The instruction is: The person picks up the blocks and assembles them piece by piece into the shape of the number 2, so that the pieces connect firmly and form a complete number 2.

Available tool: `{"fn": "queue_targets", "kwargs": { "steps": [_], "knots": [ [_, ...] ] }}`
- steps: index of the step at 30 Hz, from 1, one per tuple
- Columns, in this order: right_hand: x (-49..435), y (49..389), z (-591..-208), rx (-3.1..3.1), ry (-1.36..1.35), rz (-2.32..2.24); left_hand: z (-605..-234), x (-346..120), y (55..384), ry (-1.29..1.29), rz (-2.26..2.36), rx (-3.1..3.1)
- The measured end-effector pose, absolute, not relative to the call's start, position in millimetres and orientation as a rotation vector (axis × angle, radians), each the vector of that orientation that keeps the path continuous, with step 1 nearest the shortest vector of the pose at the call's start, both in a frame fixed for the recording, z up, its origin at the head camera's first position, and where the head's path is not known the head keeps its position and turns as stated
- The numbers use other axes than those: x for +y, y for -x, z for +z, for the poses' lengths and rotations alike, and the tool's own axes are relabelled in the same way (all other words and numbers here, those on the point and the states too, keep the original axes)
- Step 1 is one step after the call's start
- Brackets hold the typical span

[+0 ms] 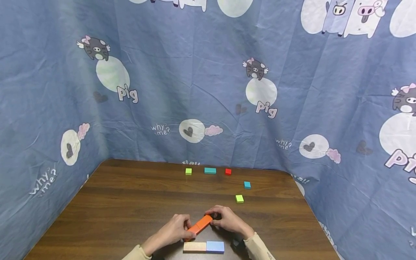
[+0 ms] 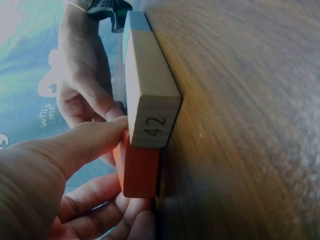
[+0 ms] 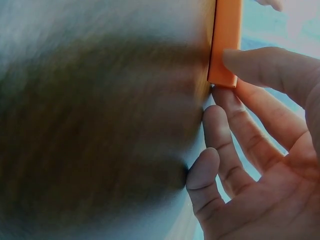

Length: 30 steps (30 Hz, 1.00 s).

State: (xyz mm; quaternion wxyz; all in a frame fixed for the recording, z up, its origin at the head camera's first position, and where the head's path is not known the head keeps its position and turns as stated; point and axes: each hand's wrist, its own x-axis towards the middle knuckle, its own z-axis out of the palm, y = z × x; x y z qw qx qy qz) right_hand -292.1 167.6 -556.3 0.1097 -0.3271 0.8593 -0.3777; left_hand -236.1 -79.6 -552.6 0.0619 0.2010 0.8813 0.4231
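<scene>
Two orange blocks (image 1: 200, 224) lie end to end in a slanted row on the table. My left hand (image 1: 172, 230) pinches the near left end of that row between thumb and fingers. At the far right end, my right hand (image 1: 228, 219) grips the row; in the right wrist view its thumb presses the orange face (image 3: 226, 30). Just in front sits a plain wooden block (image 1: 194, 247), joined end to end with a light blue block (image 1: 215, 246). The left wrist view shows "42" on the wooden block's end (image 2: 155, 122), partly covering the orange block (image 2: 141, 175) behind.
Toward the back of the brown table (image 1: 130, 195) lie a green block (image 1: 188, 171), a teal block (image 1: 210, 170) and a red block (image 1: 228, 172). A small blue block (image 1: 247, 185) and another green block (image 1: 239, 199) sit right of centre. Blue printed cloth (image 1: 195, 90) hangs behind.
</scene>
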Motion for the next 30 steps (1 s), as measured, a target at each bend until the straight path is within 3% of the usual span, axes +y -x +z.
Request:
{"fn": "queue_targets", "kwargs": {
  "steps": [30],
  "knots": [
    [190.0,294.7,-560.6,2.43,0.794,-1.396,-556.0,-80.2,236.6,-0.636,1.276,2.717]
  ]
}}
